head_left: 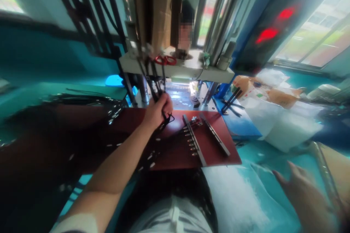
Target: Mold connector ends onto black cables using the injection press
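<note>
My left hand (159, 111) is closed around a bunch of black cables (154, 80), above the far part of a dark red board (131, 120). The cables stick up beyond my fist, and a loop hangs below it. To the right of that hand, a metal strip (194, 142) with small metal pieces along its edge lies on the board. A second metal bar (215, 134) rests farther right. My right hand (303, 189) is blurred at the lower right, over clear plastic sheeting (262, 182). Its thumb and fingers are spread, and nothing shows in them.
A press (177, 71) with upright columns stands behind the board, red-handled scissors (165, 60) on its plate. More black cables (82, 102) spread over the left side. White bags (290, 116) pile up at right, near a cardboard box (335, 167). A person (186, 25) appears behind the press.
</note>
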